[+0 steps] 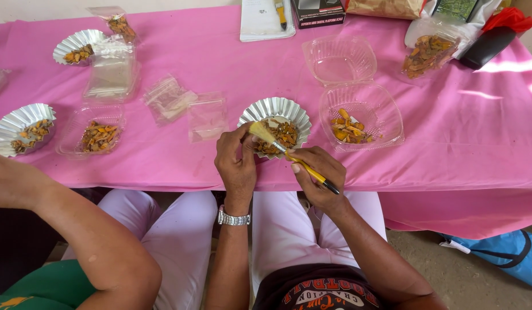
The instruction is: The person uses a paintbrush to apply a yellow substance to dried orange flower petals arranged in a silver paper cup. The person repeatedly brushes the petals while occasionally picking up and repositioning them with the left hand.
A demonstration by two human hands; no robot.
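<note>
My right hand [315,172] grips a yellow-handled brush [289,154], bristles resting over the near rim of a fluted foil dish [276,109] of orange-brown dried pieces [282,135]. My left hand [236,163] is closed on the dish's near edge, thumb by the bristles; a metal watch [233,219] on that wrist. Dish sits at the near edge of the pink tabletop [450,143]. Just right of it, an open clear clamshell [358,115] with a few orange pieces. Left of it, small clear bags [182,106]. Far left, another person's arm [76,229], near a second foil dish [22,129] and a clear tray [96,135], both with pieces.
</note>
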